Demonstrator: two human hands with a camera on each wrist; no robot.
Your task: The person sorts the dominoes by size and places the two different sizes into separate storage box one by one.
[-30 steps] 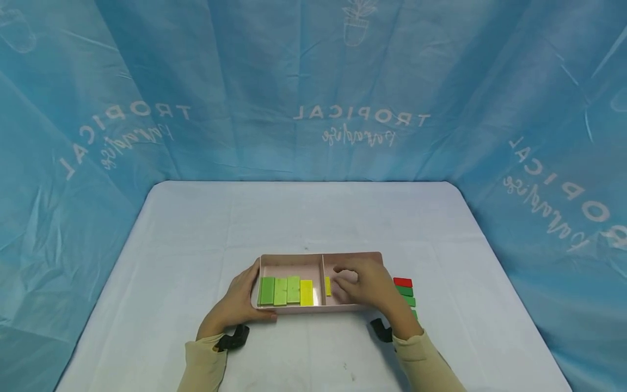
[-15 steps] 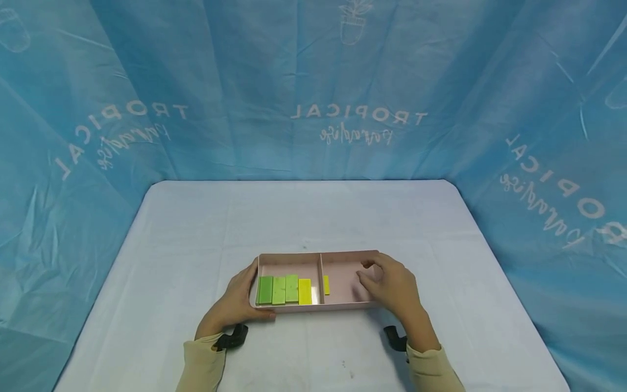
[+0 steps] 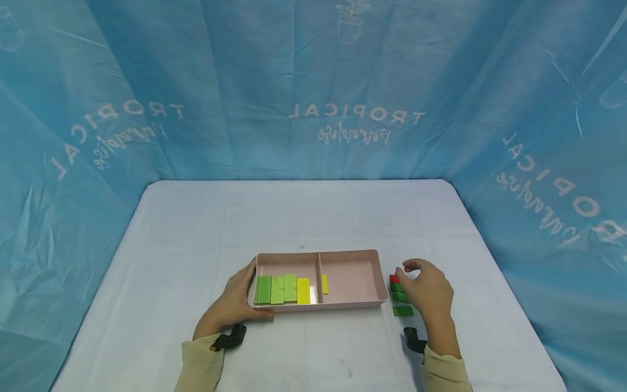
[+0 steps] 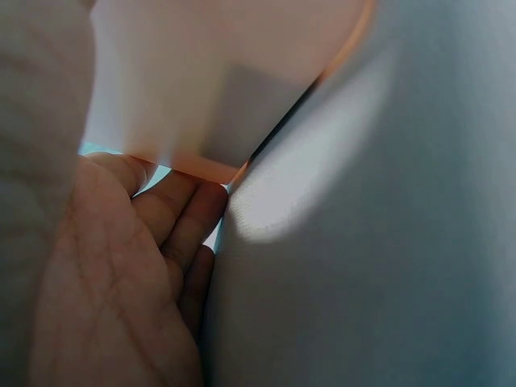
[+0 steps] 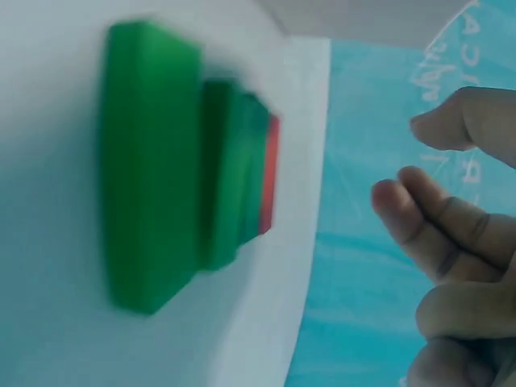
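Observation:
My left hand (image 3: 231, 302) grips the left end of a pale pink two-compartment box (image 3: 350, 306), thumb along its front wall. The left wrist view shows fingers (image 4: 197, 214) against the box wall (image 4: 185, 89). Green tiles (image 3: 277, 289) and a yellow tile (image 3: 303, 291) lean side by side in the left compartment. A thin yellow tile (image 3: 324, 284) stands against the divider in the right compartment. My right hand (image 3: 430, 291) hovers beside a row of green tiles (image 3: 403, 311) and a red tile (image 3: 394, 279), thumb and fingers apart, holding nothing.
A white cloth covers the table (image 3: 303, 218), and blue printed curtains (image 3: 313, 147) hang around its back and sides. The tile row lies just right of the box; in the right wrist view a green block (image 5: 153, 169) is closest.
My right hand has moved right, out of the box's right compartment, to the tiles beside the box. My left hand keeps its grip on the box.

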